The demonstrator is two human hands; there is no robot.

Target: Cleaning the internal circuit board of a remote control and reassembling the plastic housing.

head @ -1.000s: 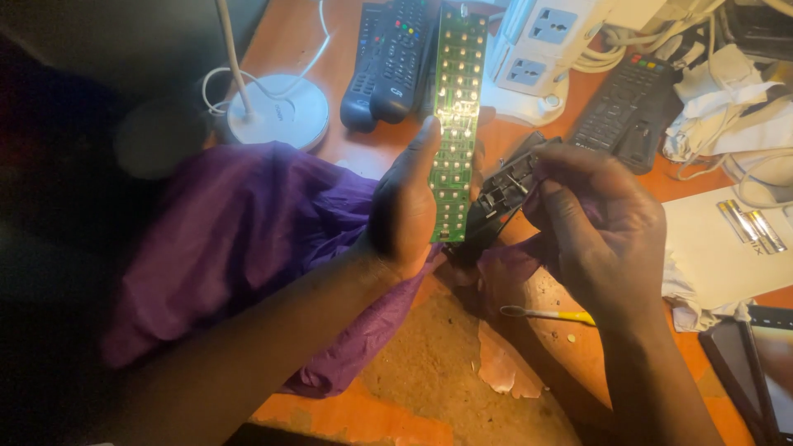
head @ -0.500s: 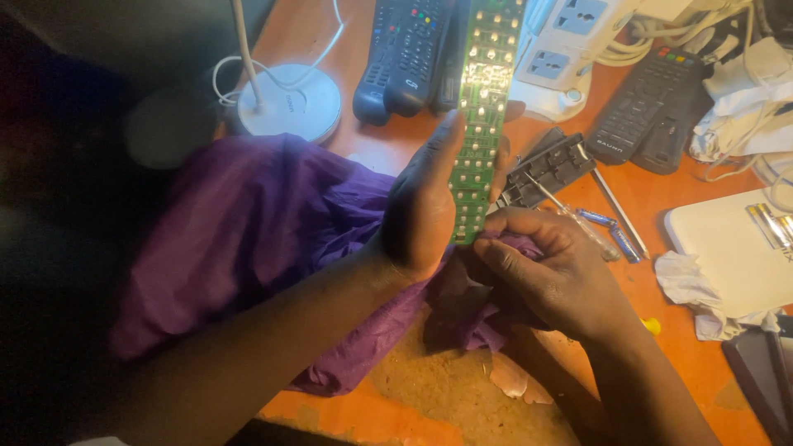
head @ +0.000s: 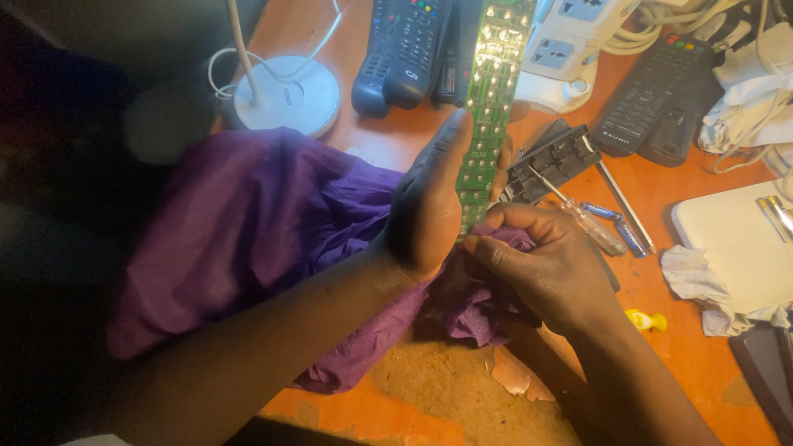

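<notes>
Clasping the green circuit board (head: pixel 487 107), left hand (head: pixel 429 206); right hand (head: pixel 549 268) pinches purple cloth (head: pixel 248 239).

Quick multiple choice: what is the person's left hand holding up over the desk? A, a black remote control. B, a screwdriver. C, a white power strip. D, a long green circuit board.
D: the left hand grips a long green circuit board by its lower part, while the right hand bunches purple cloth at the board's bottom end.

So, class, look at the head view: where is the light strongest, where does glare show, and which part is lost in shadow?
Head view: brightest at top right, over the orange table; glare whitens the upper end of the green circuit board held by the left hand; the left edge and lower-left corner sink into dark shadow; the right hand grips purple cloth.
</notes>
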